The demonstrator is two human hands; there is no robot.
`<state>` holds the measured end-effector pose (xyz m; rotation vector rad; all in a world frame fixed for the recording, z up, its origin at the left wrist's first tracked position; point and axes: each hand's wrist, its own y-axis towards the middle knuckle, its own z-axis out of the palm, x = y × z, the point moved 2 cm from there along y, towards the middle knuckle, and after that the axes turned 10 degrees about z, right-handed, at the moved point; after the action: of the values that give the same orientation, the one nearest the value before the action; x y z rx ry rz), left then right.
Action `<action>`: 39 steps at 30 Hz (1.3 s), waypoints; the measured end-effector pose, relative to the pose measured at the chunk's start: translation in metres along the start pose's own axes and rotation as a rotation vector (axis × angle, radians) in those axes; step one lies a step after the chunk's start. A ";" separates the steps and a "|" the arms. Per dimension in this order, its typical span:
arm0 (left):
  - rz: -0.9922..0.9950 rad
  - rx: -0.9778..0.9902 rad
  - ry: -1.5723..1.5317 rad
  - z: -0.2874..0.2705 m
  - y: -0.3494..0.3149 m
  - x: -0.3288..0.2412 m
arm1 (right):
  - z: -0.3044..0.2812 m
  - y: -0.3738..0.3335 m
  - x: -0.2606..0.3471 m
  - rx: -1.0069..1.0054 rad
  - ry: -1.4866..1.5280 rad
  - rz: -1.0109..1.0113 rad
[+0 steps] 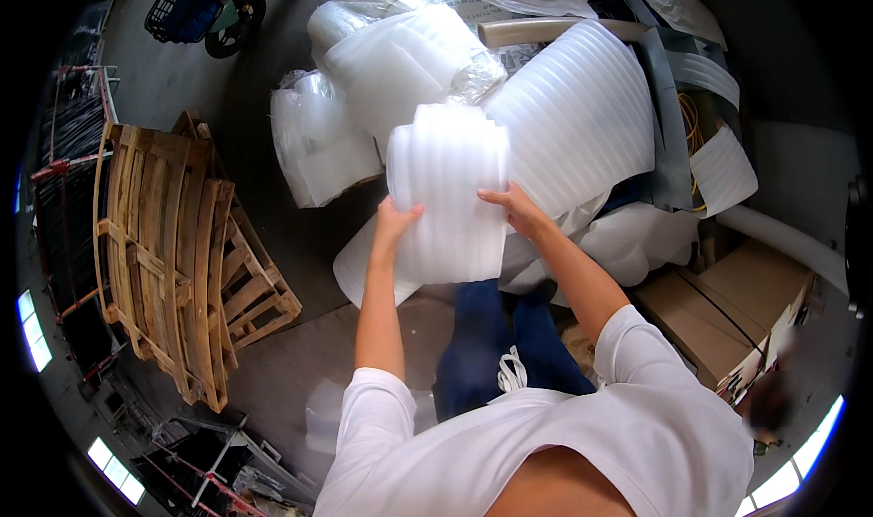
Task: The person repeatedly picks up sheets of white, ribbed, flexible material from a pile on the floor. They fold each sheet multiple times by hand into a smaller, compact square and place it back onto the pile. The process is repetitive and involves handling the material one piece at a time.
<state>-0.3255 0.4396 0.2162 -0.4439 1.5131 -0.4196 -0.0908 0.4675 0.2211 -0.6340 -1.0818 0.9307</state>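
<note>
Layered white foam [450, 194] is held out ahead of the white shirt [582, 417], left hand [391, 228] and right hand [522, 211] gripping opposite sides, hidden fingers presumably behind, apparently keeping soft sheets together.

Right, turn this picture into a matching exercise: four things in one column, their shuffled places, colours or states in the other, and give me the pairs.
Column one
1. Foam bundle
2. Pallets
3. Basket
4. Cardboard

Column two
A. Brown and flat-faced, at the picture's lower right
B. Dark, near the upper edge, close to a wheel
C. White, held between the left hand and right hand
D. Wooden and slatted, at the picture's left

Pairs: 1-C, 2-D, 3-B, 4-A
</note>
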 end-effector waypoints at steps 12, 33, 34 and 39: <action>0.490 -0.408 0.698 -0.063 0.122 -0.054 | 0.055 0.212 0.080 -0.209 0.332 -0.292; -0.573 -0.269 -1.020 0.004 0.187 0.106 | 0.043 0.260 0.131 -0.440 0.805 -0.560; -0.586 -0.252 -1.033 0.008 0.186 0.107 | 0.038 0.257 0.138 -0.436 0.817 -0.569; -0.763 -0.358 -1.086 0.020 0.165 0.125 | 0.008 0.250 0.146 -0.487 0.749 -0.536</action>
<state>-0.3048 0.5156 0.0235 -1.2974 0.3029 -0.3803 -0.1527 0.7168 0.0862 -0.9298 -0.7196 -0.0716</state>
